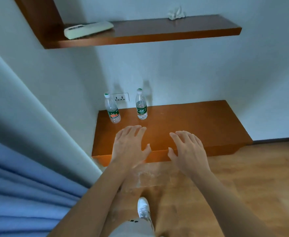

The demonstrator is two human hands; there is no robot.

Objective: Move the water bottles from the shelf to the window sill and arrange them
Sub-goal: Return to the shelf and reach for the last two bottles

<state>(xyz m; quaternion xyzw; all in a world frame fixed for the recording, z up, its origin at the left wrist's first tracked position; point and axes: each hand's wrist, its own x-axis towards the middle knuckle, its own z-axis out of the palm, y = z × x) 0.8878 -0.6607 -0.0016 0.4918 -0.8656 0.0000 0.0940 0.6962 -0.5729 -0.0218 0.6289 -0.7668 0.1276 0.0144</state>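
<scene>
At the bottom centre of the frame I note a white shoe (143,210) on the wooden floor (234,177), with blue curtain folds (20,194) filling the lower left. Both of my forearms reach up toward mid-frame. My left hand (130,144) and right hand (187,151) hover palm-down over the front edge of the lower shelf (200,124); each grip is empty, fingers spread, touching nothing that I can see.

Further back, two water bottles stand upright at the rear left of that shelf, near the wall and apart from each other. The left bottle (112,110) carries a green and red label; the right bottle (141,106) a green one. A wall socket (121,97) sits between them, behind.

Across the top of the frame, an upper shelf (157,31) holds a remote control (88,29) at left and a crumpled white item (176,13) at right.
</scene>
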